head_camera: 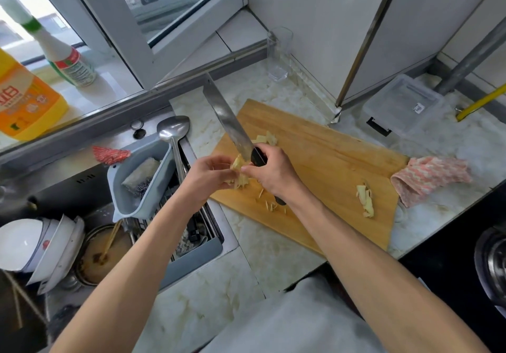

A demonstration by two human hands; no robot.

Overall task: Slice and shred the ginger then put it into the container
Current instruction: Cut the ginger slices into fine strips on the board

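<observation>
Far to the left of the cutting board (323, 161), an orange detergent bottle (26, 98) and a white bottle (64, 56) stand on the window ledge. Below them lies the sink (90, 246), holding stacked white bowls (41, 246) and a pot with chopsticks (105, 246). A grey drain basket (139, 182) hangs on the sink's edge nearest the board, and a metal ladle (174, 130) lies across it.

Over the board's left edge, the left hand (206, 176) holds a clump of shredded ginger (241, 173) — fingers curled round it, raised off the wood. The right hand (273, 173) meets it there: its thumb and forefinger pinch the same clump while the remaining fingers grip the black handle of the knife (230, 122). The blade points away from the person, up past the board's far left corner toward the window.

More ginger slices (267, 139) lie on the board just beyond the hands, loose shreds (269, 202) are scattered under the right wrist, and another small pile of ginger pieces (365, 200) sits near the board's right end.

Beyond the board's far edge stands an empty glass (279, 54). A pink-and-white cloth (430, 180) touches the board's right corner, and the clear plastic container (402, 103) rests on the counter behind that corner — apart from all the ginger.
</observation>
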